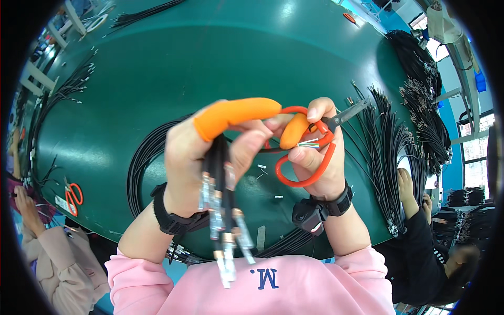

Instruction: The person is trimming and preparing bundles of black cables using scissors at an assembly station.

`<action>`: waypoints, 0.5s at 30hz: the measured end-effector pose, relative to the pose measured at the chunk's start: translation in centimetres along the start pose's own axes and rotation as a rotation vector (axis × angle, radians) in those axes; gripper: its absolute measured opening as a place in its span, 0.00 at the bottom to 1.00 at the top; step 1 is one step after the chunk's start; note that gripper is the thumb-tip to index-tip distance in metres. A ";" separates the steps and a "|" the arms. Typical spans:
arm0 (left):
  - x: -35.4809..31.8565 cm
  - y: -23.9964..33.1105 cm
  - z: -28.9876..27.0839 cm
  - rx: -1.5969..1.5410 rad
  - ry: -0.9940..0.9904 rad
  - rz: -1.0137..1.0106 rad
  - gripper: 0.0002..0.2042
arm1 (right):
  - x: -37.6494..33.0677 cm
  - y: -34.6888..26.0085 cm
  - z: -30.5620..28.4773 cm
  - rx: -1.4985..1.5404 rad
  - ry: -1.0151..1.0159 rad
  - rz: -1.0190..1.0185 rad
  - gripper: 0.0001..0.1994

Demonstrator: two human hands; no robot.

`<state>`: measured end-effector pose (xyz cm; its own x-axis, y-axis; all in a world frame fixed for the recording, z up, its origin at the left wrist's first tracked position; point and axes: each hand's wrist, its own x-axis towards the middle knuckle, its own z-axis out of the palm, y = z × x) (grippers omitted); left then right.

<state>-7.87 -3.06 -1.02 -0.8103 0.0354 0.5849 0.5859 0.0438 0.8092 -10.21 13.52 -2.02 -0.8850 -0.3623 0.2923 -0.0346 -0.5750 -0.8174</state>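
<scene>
My left hand (184, 152), with an orange cover on one finger, is closed around several black cables (227, 184). Their silvery connector ends (227, 257) hang below it, slightly blurred. Orange-handled scissors (299, 184) rest in my closed right hand (307, 157), blades (347, 114) pointing away to the upper right. An orange cover also sits on a finger of that hand. Between its thumb and covered finger, thin coloured wires (310, 144) fan out from a black cable end. The fingertips of both hands are close together over the table.
A coil of black cable (137, 168) lies on the green table (236, 63) beneath my hands. Large cable bundles (386, 152) lie at the right, near a co-worker's hand (405, 185). Another pair of scissors (73, 199) lies left, near another person's hand (27, 209).
</scene>
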 end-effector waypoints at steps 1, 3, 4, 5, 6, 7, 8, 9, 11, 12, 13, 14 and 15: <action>0.2 0.4 -0.2 0.013 0.068 -0.019 0.10 | 0.2 0.0 0.3 0.028 -0.047 -0.019 0.24; 0.6 1.3 -0.7 0.030 0.138 -0.042 0.07 | 0.4 0.4 -0.4 0.087 -0.167 -0.014 0.24; 0.7 1.5 -1.1 0.060 0.059 -0.034 0.10 | 0.6 0.6 -0.6 0.103 -0.239 -0.027 0.24; 0.8 1.7 -1.4 0.083 -0.021 -0.026 0.14 | 0.7 0.6 -0.8 0.114 -0.307 -0.041 0.25; 0.8 1.6 -1.5 0.107 -0.101 -0.019 0.18 | 0.8 0.5 -0.9 0.113 -0.305 -0.038 0.25; 0.8 1.4 -1.4 0.075 -0.127 -0.087 0.20 | 0.8 0.3 -1.0 0.061 -0.310 -0.058 0.26; 0.8 1.5 -1.3 0.080 -0.123 -0.089 0.20 | 0.9 0.1 -0.9 0.016 -0.322 -0.078 0.26; 0.9 1.4 -1.2 0.097 -0.160 -0.051 0.20 | 0.9 0.1 -0.9 -0.060 -0.316 -0.063 0.28; 1.0 1.3 -1.2 0.112 -0.195 0.005 0.20 | 1.0 0.1 -0.6 -0.072 -0.304 -0.067 0.29; 1.0 1.2 -1.3 0.112 -0.195 0.004 0.20 | 1.0 0.1 -0.6 -0.080 -0.297 -0.071 0.29; 1.0 1.1 -1.3 0.097 -0.211 0.005 0.19 | 1.1 0.0 -0.6 -0.088 -0.289 -0.075 0.29; 0.9 0.9 -1.3 0.080 -0.228 0.005 0.18 | 1.2 0.0 -0.7 -0.110 -0.324 -0.094 0.29; 1.0 0.9 -1.3 0.078 -0.230 0.006 0.18 | 1.2 -0.1 -0.8 -0.122 -0.340 -0.104 0.30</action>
<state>-8.14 -4.25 0.36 -0.7900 0.2616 0.5545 0.5966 0.1192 0.7937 -11.67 13.73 -2.01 -0.6700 -0.5409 0.5085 -0.1899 -0.5373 -0.8217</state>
